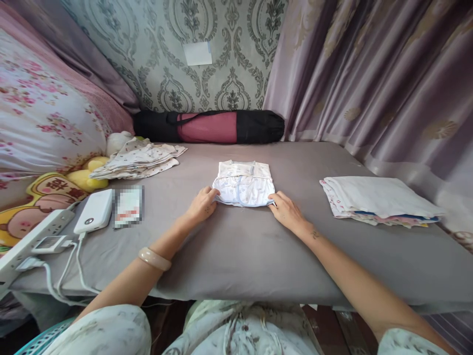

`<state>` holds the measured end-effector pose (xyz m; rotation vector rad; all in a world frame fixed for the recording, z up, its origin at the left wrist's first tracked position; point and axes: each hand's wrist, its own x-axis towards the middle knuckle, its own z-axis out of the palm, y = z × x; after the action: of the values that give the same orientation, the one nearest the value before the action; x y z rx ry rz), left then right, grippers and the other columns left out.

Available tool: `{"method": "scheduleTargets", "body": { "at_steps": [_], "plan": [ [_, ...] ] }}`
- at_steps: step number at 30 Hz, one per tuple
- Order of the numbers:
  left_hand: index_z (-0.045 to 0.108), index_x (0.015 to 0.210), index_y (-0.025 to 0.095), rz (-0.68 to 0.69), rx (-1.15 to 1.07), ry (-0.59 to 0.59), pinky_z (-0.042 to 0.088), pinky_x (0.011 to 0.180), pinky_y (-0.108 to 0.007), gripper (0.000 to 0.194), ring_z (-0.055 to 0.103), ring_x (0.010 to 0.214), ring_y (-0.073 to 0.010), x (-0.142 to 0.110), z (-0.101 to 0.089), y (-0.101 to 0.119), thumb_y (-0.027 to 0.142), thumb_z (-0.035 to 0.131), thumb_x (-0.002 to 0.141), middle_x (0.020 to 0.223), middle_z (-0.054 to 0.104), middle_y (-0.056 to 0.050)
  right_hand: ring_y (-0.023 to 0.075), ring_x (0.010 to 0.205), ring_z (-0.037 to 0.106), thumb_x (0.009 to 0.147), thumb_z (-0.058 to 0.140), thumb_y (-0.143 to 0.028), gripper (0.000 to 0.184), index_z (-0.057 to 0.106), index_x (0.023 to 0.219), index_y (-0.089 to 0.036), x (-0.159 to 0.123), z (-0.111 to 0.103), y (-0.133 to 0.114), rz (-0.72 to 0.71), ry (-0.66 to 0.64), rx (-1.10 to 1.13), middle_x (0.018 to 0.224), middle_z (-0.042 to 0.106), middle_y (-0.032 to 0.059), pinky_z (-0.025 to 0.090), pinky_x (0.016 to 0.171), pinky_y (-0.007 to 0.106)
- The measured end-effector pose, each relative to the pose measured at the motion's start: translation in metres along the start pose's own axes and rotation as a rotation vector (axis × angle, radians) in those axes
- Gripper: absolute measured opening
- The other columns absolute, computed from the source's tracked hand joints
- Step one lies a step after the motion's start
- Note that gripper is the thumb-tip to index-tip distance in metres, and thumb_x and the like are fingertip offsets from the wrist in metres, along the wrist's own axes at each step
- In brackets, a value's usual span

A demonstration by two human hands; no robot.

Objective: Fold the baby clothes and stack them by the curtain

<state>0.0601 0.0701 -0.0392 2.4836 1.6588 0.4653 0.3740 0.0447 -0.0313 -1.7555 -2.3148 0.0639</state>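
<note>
A small white baby shirt (244, 185) with pale blue edging and a faint print lies partly folded on the grey cloth, its near hem toward me. My left hand (204, 203) pinches the near left corner of the hem between thumb and fingers. On the opposite side, my right hand (286, 209) grips the near right corner in the same way. Between the two hands the blue-trimmed edge runs nearly straight. The fingertips beneath the fabric are hidden.
At the right is a stack of folded clothes (384, 199). A pile of printed garments (140, 160) lies back left. A power bank (94, 211), a power strip (35, 239) and cables sit at the left edge. A black and maroon roll bag (209, 127) lies along the wall.
</note>
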Motion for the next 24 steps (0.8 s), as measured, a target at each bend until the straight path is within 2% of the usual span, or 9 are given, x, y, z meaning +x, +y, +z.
{"method": "scheduleTargets", "body": {
  "at_steps": [2, 4, 6, 9, 12, 16, 20, 24],
  "plan": [
    [0.063, 0.107, 0.019, 0.032, 0.113, 0.035, 0.047, 0.092, -0.039, 0.032, 0.054, 0.102, -0.0251, 0.001, -0.001, 0.0, 0.013, 0.048, 0.08, 0.109, 0.057, -0.012, 0.0234, 0.095, 0.059, 0.093, 0.049, -0.024, 0.022, 0.068, 0.103, -0.021, 0.001, -0.001, -0.001, -0.067, 0.043, -0.105, 0.109, 0.062, 0.0103, 0.045, 0.078, 0.032],
    [0.064, 0.108, 0.018, 0.086, 0.191, 0.07, 0.046, 0.094, -0.043, 0.031, 0.052, 0.109, -0.0279, 0.002, -0.004, -0.002, 0.014, 0.049, 0.081, 0.119, 0.056, -0.015, 0.0268, 0.106, 0.057, 0.092, 0.051, -0.02, 0.021, 0.069, 0.101, -0.019, 0.004, -0.001, 0.001, -0.178, 0.099, -0.167, 0.121, 0.06, 0.0132, 0.045, 0.087, 0.037],
    [0.061, 0.119, 0.018, 0.205, 0.219, 0.072, 0.041, 0.101, -0.046, 0.038, 0.049, 0.121, -0.029, 0.005, -0.005, -0.006, 0.013, 0.047, 0.084, 0.132, 0.053, -0.015, 0.029, 0.122, 0.05, 0.091, 0.049, -0.013, 0.029, 0.067, 0.113, -0.017, 0.008, 0.002, 0.006, -0.319, 0.148, -0.169, 0.136, 0.054, 0.0144, 0.043, 0.098, 0.043],
    [0.057, 0.128, 0.02, 0.38, 0.202, -0.026, 0.032, 0.112, -0.045, 0.045, 0.046, 0.131, -0.0236, 0.011, -0.003, -0.013, 0.009, 0.039, 0.088, 0.137, 0.056, -0.01, 0.024, 0.132, 0.046, 0.091, 0.039, -0.005, 0.046, 0.058, 0.13, -0.019, 0.014, 0.009, 0.017, -0.47, 0.133, -0.12, 0.142, 0.052, 0.0116, 0.04, 0.107, 0.043],
    [0.06, 0.125, 0.021, 0.448, 0.166, -0.12, 0.035, 0.112, -0.039, 0.047, 0.053, 0.126, -0.019, 0.014, -0.001, -0.019, 0.006, 0.039, 0.086, 0.133, 0.061, -0.007, 0.0193, 0.126, 0.054, 0.088, 0.038, -0.001, 0.053, 0.058, 0.132, -0.022, 0.017, 0.013, 0.025, -0.509, 0.042, -0.08, 0.137, 0.058, 0.0072, 0.044, 0.106, 0.038],
    [0.059, 0.126, 0.022, 0.46, 0.159, -0.088, 0.039, 0.109, -0.035, 0.049, 0.057, 0.122, -0.0173, 0.011, -0.006, -0.019, 0.004, 0.039, 0.085, 0.131, 0.063, -0.006, 0.0188, 0.124, 0.057, 0.079, 0.041, 0.006, 0.061, 0.062, 0.128, -0.023, 0.013, 0.008, 0.028, -0.523, 0.005, -0.059, 0.135, 0.06, 0.0056, 0.044, 0.108, 0.037],
    [0.06, 0.124, 0.021, 0.487, 0.16, -0.077, 0.042, 0.106, -0.035, 0.042, 0.061, 0.117, -0.0177, -0.002, -0.015, -0.007, 0.009, 0.036, 0.091, 0.126, 0.066, -0.006, 0.0209, 0.124, 0.057, 0.079, 0.041, 0.006, 0.058, 0.063, 0.127, -0.019, -0.002, -0.002, 0.027, -0.536, 0.015, -0.065, 0.133, 0.061, 0.0084, 0.045, 0.107, 0.038],
    [0.059, 0.123, 0.02, 0.523, 0.131, -0.1, 0.042, 0.106, -0.038, 0.041, 0.061, 0.115, -0.0182, -0.029, -0.028, 0.012, 0.009, 0.033, 0.093, 0.125, 0.066, -0.007, 0.021, 0.123, 0.057, 0.078, 0.04, 0.007, 0.06, 0.061, 0.129, -0.017, -0.033, -0.011, 0.023, -0.574, 0.017, -0.075, 0.133, 0.061, 0.0096, 0.045, 0.107, 0.039]
  ]
}}
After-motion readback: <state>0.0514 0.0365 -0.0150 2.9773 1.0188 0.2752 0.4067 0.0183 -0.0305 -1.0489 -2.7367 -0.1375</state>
